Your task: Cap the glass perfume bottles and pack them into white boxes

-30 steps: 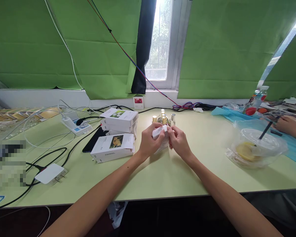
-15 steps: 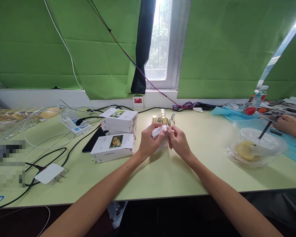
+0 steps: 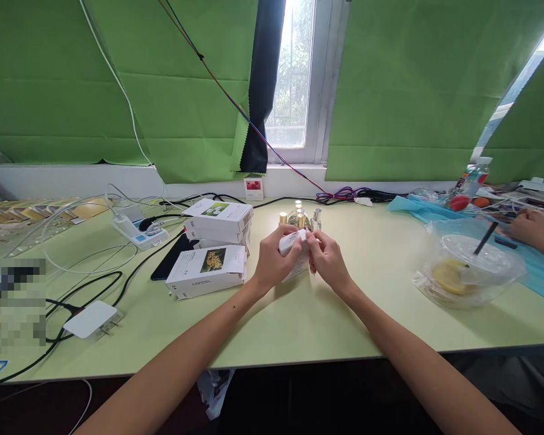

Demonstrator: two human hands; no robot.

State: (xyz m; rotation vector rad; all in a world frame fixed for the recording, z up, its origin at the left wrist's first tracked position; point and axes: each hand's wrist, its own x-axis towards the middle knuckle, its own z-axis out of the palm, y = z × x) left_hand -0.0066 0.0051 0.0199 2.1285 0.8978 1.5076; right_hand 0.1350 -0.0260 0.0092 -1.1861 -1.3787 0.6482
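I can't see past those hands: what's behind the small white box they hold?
Several small bottles with gold caps stand just behind the small white box. The left hand, right hand and box cover their lower parts, so their number is unclear.

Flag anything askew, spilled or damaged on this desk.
Nothing looks spilled or damaged. The left hand and right hand hold a small box. The only untidy spot is the loose cables sprawling over the table's left side. The lidded cup shows no leak.
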